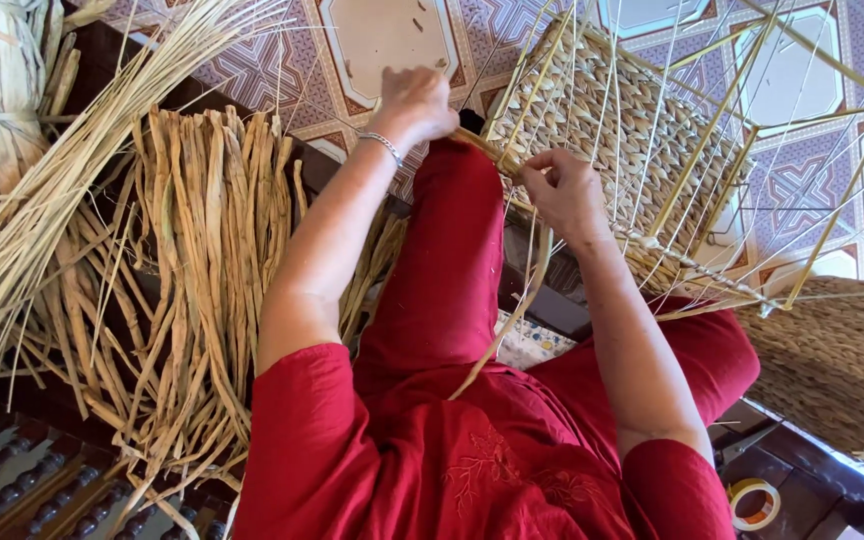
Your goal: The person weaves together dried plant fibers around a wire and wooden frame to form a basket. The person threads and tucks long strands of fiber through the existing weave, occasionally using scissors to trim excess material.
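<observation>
**Weaving a dried strand into the basket frame**

Over my lap, seen from the head camera, both of my hands work at the near edge of a half-woven straw basket on a yellow wire frame [632, 130], which lies tilted on its side across my right knee, above the patterned floor tiles [382, 40]. My left hand [414, 100], with a thin silver bracelet [382, 145] at the wrist, is closed in a loose fist at the frame's corner, gripping the upper end of a long flat dried reed strand [512, 310]. My right hand [562, 190] is just beside it, fingers pinched narrow around the same strand where it meets the woven wall. From there the strand hangs down in a curve between my arms and ends on my red clothing [452, 440].

Thin pale upright reeds rise from the basket's woven part and fan out past the bare wire bars on the right.

To my left, a wide heap of flat tan dried leaves [202, 260] lies spread beside my left leg, and a sheaf of finer straw-coloured stalks [62, 170] crosses over it toward a tied bundle in the top left corner. At the right edge sits a rounded brown woven mat [842, 360], and near the bottom right a roll of clear tape [754, 503] rests on dark wood.
</observation>
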